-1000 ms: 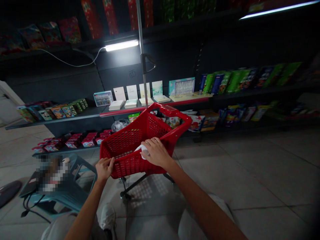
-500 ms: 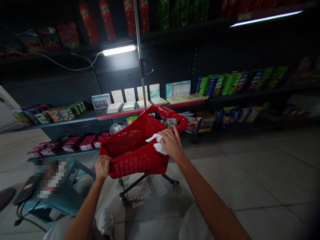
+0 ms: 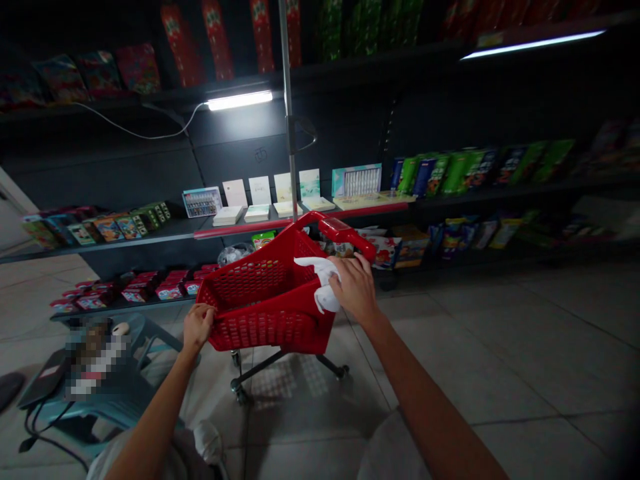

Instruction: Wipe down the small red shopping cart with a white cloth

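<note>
A small red plastic shopping cart [image 3: 260,293] on wheels stands on the tiled floor in front of me. My left hand [image 3: 197,325] grips the cart's near left corner rim. My right hand [image 3: 356,287] presses a crumpled white cloth [image 3: 323,280] against the cart's right rim, just below the red handle [image 3: 345,235]. The inside of the basket is mostly hidden by its mesh walls.
Dark shelves [image 3: 165,230] with boxes, cards and packets run behind the cart. A metal pole [image 3: 289,113] rises behind the handle. A blue plastic stool [image 3: 110,393] with items and cables sits at lower left. Tiled floor [image 3: 500,347] spreads to the right.
My right hand has slid the white cloth along the right rim from the near end toward the handle. My left hand has kept its grip on the corner; the cart shifted slightly.
</note>
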Motion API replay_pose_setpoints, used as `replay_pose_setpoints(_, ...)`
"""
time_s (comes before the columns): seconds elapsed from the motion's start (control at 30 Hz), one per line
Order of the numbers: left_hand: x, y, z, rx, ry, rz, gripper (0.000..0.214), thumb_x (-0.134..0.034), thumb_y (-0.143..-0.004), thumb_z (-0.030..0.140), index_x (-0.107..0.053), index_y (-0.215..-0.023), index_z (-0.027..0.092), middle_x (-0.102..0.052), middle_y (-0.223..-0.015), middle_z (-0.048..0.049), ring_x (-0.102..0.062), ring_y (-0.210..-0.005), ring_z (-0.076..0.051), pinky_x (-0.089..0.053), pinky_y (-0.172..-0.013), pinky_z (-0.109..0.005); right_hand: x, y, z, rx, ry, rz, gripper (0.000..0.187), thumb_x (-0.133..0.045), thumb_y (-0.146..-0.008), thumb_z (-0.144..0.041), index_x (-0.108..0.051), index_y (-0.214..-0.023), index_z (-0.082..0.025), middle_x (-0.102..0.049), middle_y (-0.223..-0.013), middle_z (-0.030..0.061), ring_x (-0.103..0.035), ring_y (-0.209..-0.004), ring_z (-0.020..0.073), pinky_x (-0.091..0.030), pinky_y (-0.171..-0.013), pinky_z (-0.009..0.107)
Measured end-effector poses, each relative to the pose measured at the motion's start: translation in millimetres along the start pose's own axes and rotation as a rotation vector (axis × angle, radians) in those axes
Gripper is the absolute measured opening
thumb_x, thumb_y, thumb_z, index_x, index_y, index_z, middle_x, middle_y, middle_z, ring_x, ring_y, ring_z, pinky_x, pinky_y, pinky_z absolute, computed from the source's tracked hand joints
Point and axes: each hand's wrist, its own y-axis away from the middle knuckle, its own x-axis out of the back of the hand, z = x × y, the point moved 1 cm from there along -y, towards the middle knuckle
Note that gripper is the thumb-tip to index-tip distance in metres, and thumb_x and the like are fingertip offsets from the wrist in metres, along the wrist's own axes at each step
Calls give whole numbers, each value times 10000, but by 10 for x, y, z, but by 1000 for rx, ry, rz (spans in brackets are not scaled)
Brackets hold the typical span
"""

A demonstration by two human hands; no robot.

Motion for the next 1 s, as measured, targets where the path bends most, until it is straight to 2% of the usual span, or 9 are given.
replay_pose_setpoints(0.1, 114, -52, 221, 4, -87, 3, 266, -460, -890, 314, -711, -871, 226, -734, -1039, -77, -634, -1062, -272, -474, -960, -383, 95, -17, 2, 37, -26, -45, 409, -465, -948, -207, -597, -1333, -164, -726, -1071, 95, -609, -985, 239, -348, -1045, 393)
replay_pose_setpoints(0.2, 150, 28, 723, -159, -87, 56, 246, -454, -947, 314, -686, -967, 235, -706, -1106, -71, -614, -1107, -259, -450, -1000, -388, 193, -62, -81, 14, -28, -99, 404, -447, -977, -222, -577, -1356, -169, -743, -1042, 100, -636, -945, 238, -353, -991, 368)
replay_pose_setpoints(0.33, -17, 229, 1520, -362, 8, -51, 265, -405, -1014, 306, -653, -1086, 245, -704, -1084, -67, -635, -1032, -221, -477, -896, -345, 382, -150, -343, -56, 9, -228, 349, -495, -973, -240, -589, -1305, -188, -763, -1026, 105, -667, -910, 242, -376, -913, 348)
replay_pose_setpoints(0.4, -131, 292, 1762, -431, -23, -61, 227, -452, -1010, 331, -648, -1080, 241, -718, -1009, -70, -648, -902, -217, -460, -811, -343, 483, -207, -480, -66, 28, -330, 305, -520, -965, -241, -609, -1256, -219, -762, -1063, 91, -678, -891, 232, -392, -860, 333)
replay_pose_setpoints(0.43, -181, 306, 1815, -427, -44, -54, 212, -460, -1010, 340, -645, -1001, 238, -710, -909, -61, -636, -818, -211, -441, -756, -337, 522, -241, -535, -61, 27, -385, 289, -524, -965, -239, -617, -1238, -236, -758, -1090, 82, -683, -888, 225, -400, -830, 322)
replay_pose_setpoints(0.57, -302, 305, 1696, -407, -53, 35, 338, -437, -1014, 342, -532, -708, 234, -598, -639, -23, -543, -602, -171, -333, -612, -313, 538, -421, -615, -8, -56, -574, 273, -541, -956, -213, -643, -1204, -265, -742, -1144, 55, -705, -939, 210, -417, -738, 274)
replay_pose_setpoints(0.73, -324, 327, 1459, -388, -33, 160, 396, -457, -1001, 358, -482, -630, 222, -555, -573, -18, -509, -562, -153, -294, -596, -308, 352, -704, -613, 235, -157, -812, 244, -594, -918, -183, -705, -1125, -248, -765, -1068, 47, -720, -953, 202, -448, -740, 233)
replay_pose_setpoints(0.83, -309, 355, 1396, -384, -14, 183, 419, -462, -1004, 369, -490, -614, 218, -559, -567, -18, -515, -562, -148, -305, -603, -306, 231, -864, -676, 340, -83, -848, 210, -628, -879, -155, -738, -1045, -223, -764, -1056, 78, -725, -927, 220, -475, -755, 259)
replay_pose_setpoints(1.0, -275, 375, 1278, -391, 25, 181, 460, -437, -1005, 386, -483, -579, 220, -548, -540, -22, -500, -537, -148, -313, -597, -316, -74, -1132, -710, 319, 141, -892, 227, -689, -795, -98, -764, -972, -216, -773, -945, 120, -732, -845, 267, -514, -766, 354)
